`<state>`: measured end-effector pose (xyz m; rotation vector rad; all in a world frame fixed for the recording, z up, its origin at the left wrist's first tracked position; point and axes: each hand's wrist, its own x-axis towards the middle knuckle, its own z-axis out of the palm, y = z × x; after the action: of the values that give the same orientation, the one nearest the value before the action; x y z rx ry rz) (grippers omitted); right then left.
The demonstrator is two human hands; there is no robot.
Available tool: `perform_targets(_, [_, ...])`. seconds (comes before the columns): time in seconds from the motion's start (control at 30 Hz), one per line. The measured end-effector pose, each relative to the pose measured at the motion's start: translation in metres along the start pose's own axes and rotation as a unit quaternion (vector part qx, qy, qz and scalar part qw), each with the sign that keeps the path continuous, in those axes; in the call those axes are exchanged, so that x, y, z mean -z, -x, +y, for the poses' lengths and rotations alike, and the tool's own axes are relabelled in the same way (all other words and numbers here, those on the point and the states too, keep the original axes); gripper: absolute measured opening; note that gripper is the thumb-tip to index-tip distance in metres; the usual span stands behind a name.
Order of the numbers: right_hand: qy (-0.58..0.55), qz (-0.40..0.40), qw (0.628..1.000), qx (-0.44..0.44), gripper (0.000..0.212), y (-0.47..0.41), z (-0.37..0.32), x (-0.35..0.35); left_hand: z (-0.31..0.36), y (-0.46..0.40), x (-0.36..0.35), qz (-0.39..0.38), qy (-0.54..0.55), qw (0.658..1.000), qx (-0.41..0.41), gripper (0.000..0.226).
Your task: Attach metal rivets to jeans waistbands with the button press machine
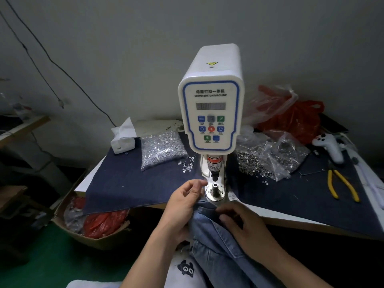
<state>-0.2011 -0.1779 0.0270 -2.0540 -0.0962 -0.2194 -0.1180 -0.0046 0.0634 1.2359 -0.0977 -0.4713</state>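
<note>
Jeans (218, 242): blue denim is held up at the front edge of the table, just below the machine's round metal post; the rest hangs down toward the lap.
Waistband (205, 205): the top edge of the jeans is kept near the post, but is not laid over it.
Left hand (182, 204): the cloth is gripped from the left side with thumb and curled fingers; the fingertips are close to the post.
Right hand (241, 221): the fingers are bent down onto the top of the jeans and the fold is pinched there.
Button press machine (211, 113): a white box with a blue line, a small screen and coloured buttons is seen standing on the table.
Metal post (215, 187): a shiny round peg is set under the press head, with a gap left between them.
Bag of rivets (162, 150): a clear bag of silver bits is laid left of the machine; a few loose ones are spilled beside it.
Second bag (268, 161): more small metal rings are kept right of the machine.
Pliers (340, 187): yellow handles are seen far right on the dark cloth.
Tissue box (122, 138): placed at the back left.
</note>
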Motion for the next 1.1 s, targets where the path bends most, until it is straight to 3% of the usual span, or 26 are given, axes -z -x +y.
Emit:
perform_targets(0.1, [0.009, 0.038, 0.997, 0.059, 0.026, -0.002, -0.003, 0.005, 0.004, 0.004, -0.004, -0.035, 0.013, 0.999, -0.001, 0.035])
perform_targets(0.23, [-0.03, -0.002, 1.0, -0.005, 0.035, 0.001, -0.007, 0.003, 0.01, 0.007, -0.007, -0.028, 0.051, 0.998, -0.018, 0.053])
perform_targets(0.43, [0.033, 0.002, 0.999, 0.004, 0.02, -0.006, -0.007, 0.012, 0.005, 0.007, 0.001, -0.029, 0.072, 0.996, -0.053, 0.013])
perform_targets(0.5, [0.045, -0.008, 0.999, 0.008, 0.02, -0.007, -0.009, 0.018, 0.007, 0.006, 0.009, -0.05, -0.004, 0.994, -0.098, 0.013])
perform_targets(0.57, [0.039, 0.004, 0.999, 0.003, 0.022, -0.008, -0.009, 0.025, 0.016, 0.005, 0.021, -0.074, -0.219, 0.959, -0.163, 0.019])
perform_targets(0.63, [0.023, 0.015, 1.0, -0.007, 0.023, -0.011, -0.009, 0.033, 0.018, 0.003, 0.035, -0.13, -0.445, 0.867, -0.18, 0.038])
perform_targets(0.7, [-0.022, 0.01, 0.999, -0.022, 0.021, -0.014, -0.01, 0.038, 0.012, 0.005, 0.041, -0.171, -0.557, 0.799, -0.146, 0.048])
perform_targets(0.77, [-0.095, 0.014, 0.994, -0.057, 0.017, -0.018, -0.013, 0.041, 0.001, 0.009, 0.043, -0.192, -0.574, 0.783, -0.144, 0.038])
perform_targets(0.9, [-0.19, 0.023, 0.98, -0.06, 0.01, -0.023, -0.023, 0.051, -0.004, 0.009, 0.046, -0.209, -0.516, 0.822, -0.123, 0.02])
perform_targets(1.0, [-0.042, -0.03, 0.998, 0.027, 0.01, -0.009, -0.024, 0.049, -0.006, 0.011, 0.043, -0.193, -0.374, 0.907, -0.028, 0.007])
perform_targets(1.1, [0.122, -0.139, 0.981, 0.057, 0.011, 0.006, -0.012, 0.034, -0.005, 0.009, 0.042, -0.195, -0.265, 0.944, -0.01, 0.008])
